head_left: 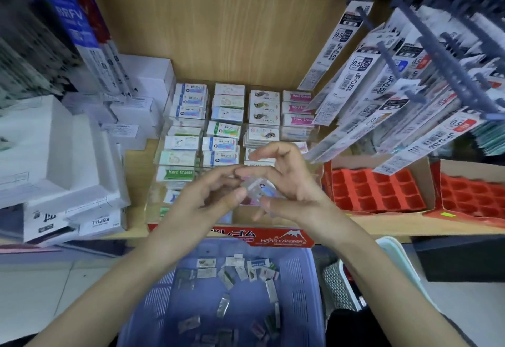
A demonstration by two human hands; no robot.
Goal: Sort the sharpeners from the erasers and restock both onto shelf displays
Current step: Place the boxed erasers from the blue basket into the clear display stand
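Eraser (pixel 260 190) small, in clear wrap, pink and blue picture, blurry. Sits between both hands. Left hand (pixel 209 196) pinches one end, right hand (pixel 293 191) pinches other. Loose erasers (pixel 235 267) in blue basket (pixel 314 292) below hands.

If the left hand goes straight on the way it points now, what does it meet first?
Likely the right hand, just beyond the wrapped eraser that the left hand pinches with it; depth is unclear.

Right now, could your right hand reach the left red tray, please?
Probably yes: the right hand sits just beside the red tray with nothing between, though it is busy holding an eraser.
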